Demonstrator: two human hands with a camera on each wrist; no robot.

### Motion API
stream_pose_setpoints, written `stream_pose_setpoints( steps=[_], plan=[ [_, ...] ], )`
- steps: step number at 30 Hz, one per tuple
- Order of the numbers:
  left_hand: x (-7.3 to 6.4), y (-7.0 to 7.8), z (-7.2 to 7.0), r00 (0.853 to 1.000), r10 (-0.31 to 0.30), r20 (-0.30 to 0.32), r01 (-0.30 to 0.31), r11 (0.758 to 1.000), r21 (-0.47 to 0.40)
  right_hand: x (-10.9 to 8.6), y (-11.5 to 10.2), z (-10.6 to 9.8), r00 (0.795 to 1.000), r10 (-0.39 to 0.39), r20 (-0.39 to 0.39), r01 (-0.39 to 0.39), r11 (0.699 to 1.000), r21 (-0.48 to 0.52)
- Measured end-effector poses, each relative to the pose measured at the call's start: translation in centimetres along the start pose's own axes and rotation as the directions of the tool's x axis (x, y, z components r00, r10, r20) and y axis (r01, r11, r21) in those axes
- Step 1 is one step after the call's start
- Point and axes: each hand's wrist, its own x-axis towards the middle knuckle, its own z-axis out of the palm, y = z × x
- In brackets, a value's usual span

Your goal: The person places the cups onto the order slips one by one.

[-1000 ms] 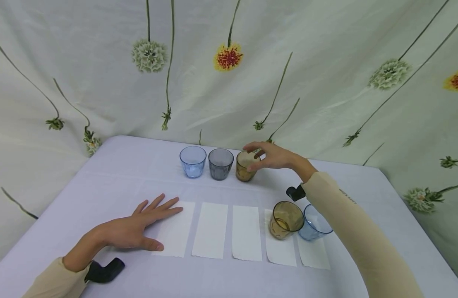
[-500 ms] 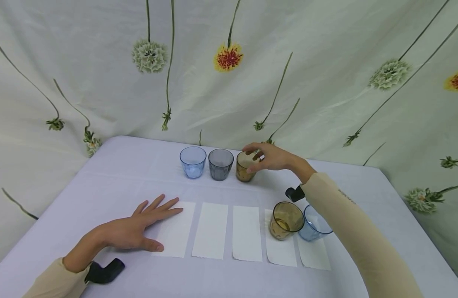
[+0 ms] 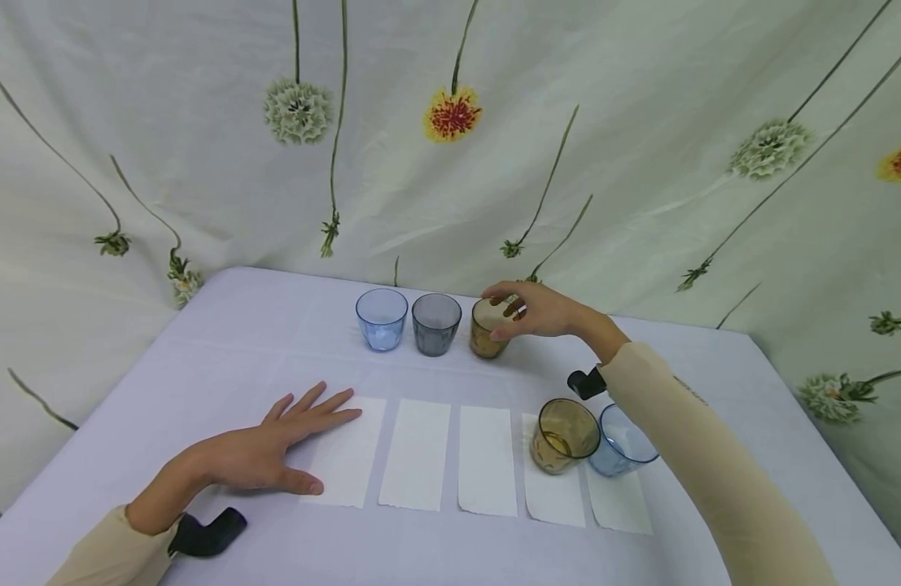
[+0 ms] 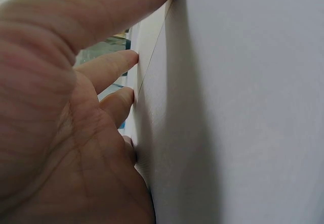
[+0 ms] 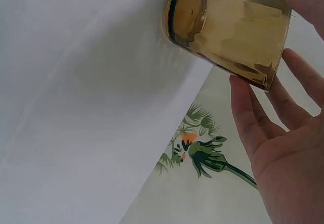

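Note:
In the head view my right hand (image 3: 541,309) grips the back-row amber glass (image 3: 485,332) near its rim, thumb on the near side and fingers on the far side. The right wrist view shows this amber glass (image 5: 233,29) between the thumb and the fingertips. Left of it stand a grey glass (image 3: 435,327) and a blue glass (image 3: 381,322). My left hand (image 3: 263,452) lies with spread fingers on the table and over the leftmost white paper strip (image 3: 351,460), touching no glass. In the left wrist view its fingertips meet the surface.
Several white paper strips (image 3: 417,456) lie in a row at the front. A second amber glass (image 3: 563,443) stands on one, with another blue glass (image 3: 618,448) beside it, partly behind the right sleeve (image 3: 684,431). A flowered cloth (image 3: 626,146) hangs behind the table (image 3: 421,545).
The amber glass in my right hand has shifted slightly right, widening the gap to the grey glass. The left hand stays still. The head view has shifted very slightly.

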Motion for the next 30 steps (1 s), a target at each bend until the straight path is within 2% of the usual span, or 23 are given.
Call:
stream_pose_setpoints(
  steps=[12,22,30],
  plan=[
    [-0.1,0.1,-0.1,1.000,0.017,-0.003,-0.017,1.000,-0.020,-0.9,-0.2,-0.3,1.000,0.000,0.008,0.000,1.000,-0.023],
    [-0.1,0.0,0.0,1.000,0.002,-0.001,-0.002,1.000,-0.002,-2.1,-0.2,-0.5,1.000,-0.004,0.021,0.004,1.000,-0.024],
    [0.0,0.1,0.0,1.000,0.009,-0.004,-0.009,1.000,-0.023,-2.8,-0.2,-0.7,1.000,-0.009,0.027,0.010,0.999,-0.037]
  ],
)
